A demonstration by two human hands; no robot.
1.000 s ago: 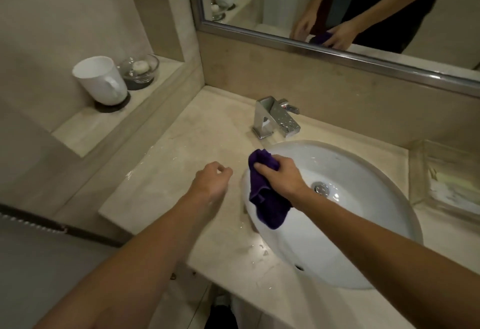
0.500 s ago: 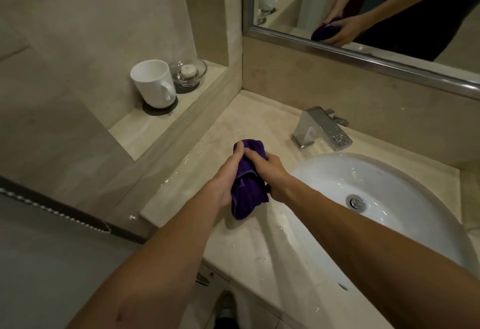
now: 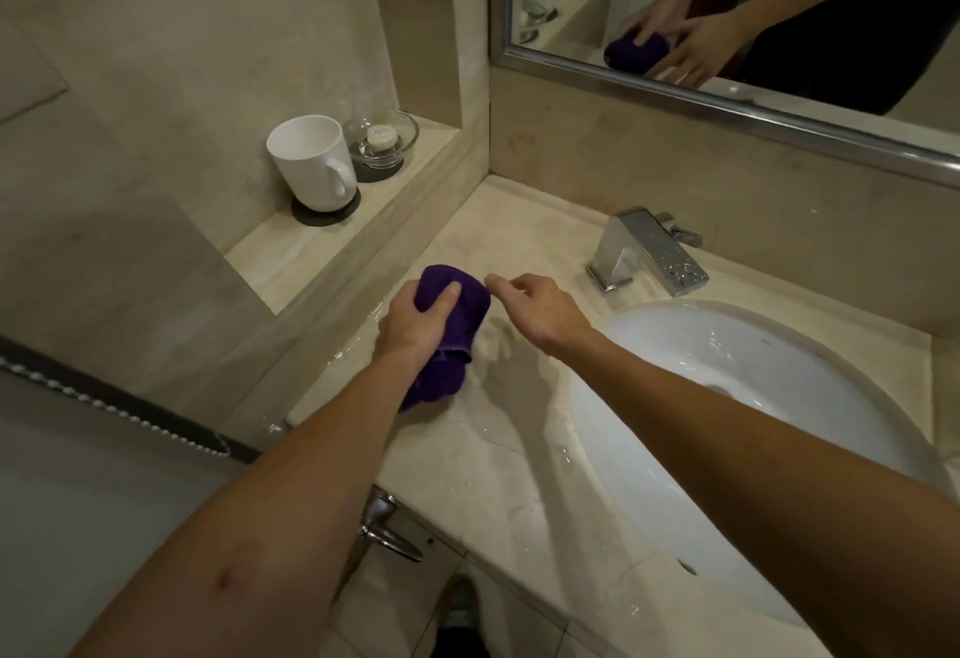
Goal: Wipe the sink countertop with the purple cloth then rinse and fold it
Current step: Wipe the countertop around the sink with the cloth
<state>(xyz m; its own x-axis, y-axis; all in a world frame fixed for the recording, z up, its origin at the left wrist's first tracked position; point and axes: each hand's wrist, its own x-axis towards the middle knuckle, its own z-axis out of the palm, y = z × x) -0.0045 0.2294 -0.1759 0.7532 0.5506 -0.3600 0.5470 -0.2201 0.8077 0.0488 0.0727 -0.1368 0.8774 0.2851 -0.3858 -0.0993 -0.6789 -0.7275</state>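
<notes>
The purple cloth sat bunched at the centre-left of the frame, on the beige counter near its back-left corner, with a loose end trailing toward the lower left under the wrist. The left hand gripped it from above, fingers curled over the top of the bundle and pressing it onto the wet stone. Just to the right, the right hand hovered apart from the cloth, holding nothing, its fingers loosely bent and the forefinger reaching toward the bundle.

Farther right lay the white oval sink, and above it, right of centre, the square chrome faucet. At the upper left, a raised ledge carried a white mug on a dark coaster, with a glass dish just beside it. The mirror across the upper right reflected both hands and the cloth.
</notes>
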